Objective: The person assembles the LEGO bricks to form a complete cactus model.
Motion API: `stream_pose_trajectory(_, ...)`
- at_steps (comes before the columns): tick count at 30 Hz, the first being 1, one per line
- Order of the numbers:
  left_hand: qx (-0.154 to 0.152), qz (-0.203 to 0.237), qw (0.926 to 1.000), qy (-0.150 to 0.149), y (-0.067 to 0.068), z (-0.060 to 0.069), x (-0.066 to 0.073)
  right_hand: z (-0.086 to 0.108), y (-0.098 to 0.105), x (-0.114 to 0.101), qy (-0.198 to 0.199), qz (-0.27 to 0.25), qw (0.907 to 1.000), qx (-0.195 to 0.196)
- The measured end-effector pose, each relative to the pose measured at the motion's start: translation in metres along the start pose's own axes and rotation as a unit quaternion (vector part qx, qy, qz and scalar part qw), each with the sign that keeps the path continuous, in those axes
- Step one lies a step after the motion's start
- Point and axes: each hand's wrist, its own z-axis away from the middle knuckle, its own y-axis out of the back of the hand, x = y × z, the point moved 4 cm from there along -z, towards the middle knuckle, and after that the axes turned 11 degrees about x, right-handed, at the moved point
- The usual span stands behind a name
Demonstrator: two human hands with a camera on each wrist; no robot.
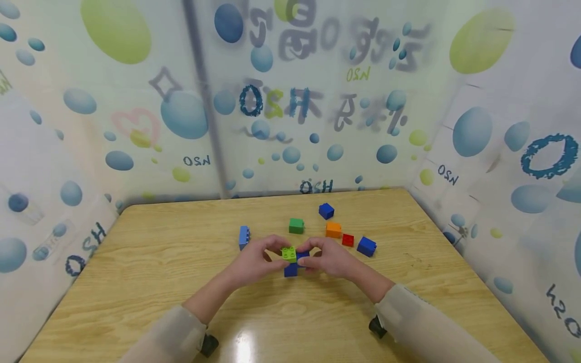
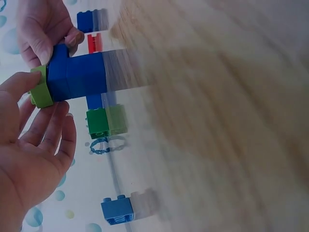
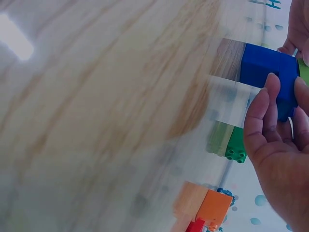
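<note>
Near the middle of the table, a small stack of building bricks stands between both hands. A lime-green brick point(image 1: 288, 253) is on top, above a blue brick point(image 1: 302, 258) that juts out to the right and a lower blue brick point(image 1: 290, 270). My left hand point(image 1: 255, 260) pinches the lime-green brick point(image 2: 42, 88) between thumb and fingers. From the other side my right hand point(image 1: 332, 257) grips the jutting blue brick, its fingers point(image 3: 271, 104) seen against the blue in the right wrist view. In the left wrist view the lower blue brick point(image 2: 87, 73) meets the tabletop.
Beyond the hands lie a light-blue brick point(image 1: 244, 237), a green brick point(image 1: 296, 226), an orange brick point(image 1: 333, 230), a red brick point(image 1: 348, 240) and two blue bricks, one far point(image 1: 326, 210) and one right point(image 1: 366, 246). Patterned curtains surround the wooden table point(image 1: 159, 262).
</note>
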Motion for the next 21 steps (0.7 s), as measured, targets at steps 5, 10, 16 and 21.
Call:
stream_pose_trajectory(5, 0.004, -0.005, 1.0000, 0.005, -0.0010, -0.0004, 0.0015, -0.0005, 0.0004, 0.0003, 0.001, 0.006, 1.0000, 0.000)
stream_pose_trajectory(10, 0.011, -0.008, 0.9998, 0.015, -0.0009, 0.0005, 0.0010, -0.0028, -0.0010, 0.0021, -0.002, 0.011, 0.9999, -0.003)
stream_pose_trajectory(16, 0.016, 0.001, 0.9997, 0.021, -0.0027, -0.0008, -0.0010, -0.0030, -0.0012, 0.0035, 0.002, 0.001, 0.9999, -0.011)
stream_pose_trajectory(21, 0.016, 0.006, 0.9996, 0.023, -0.0025, -0.0018, 0.0005, -0.0025, -0.0009, 0.0039, -0.001, -0.003, 0.9999, -0.010)
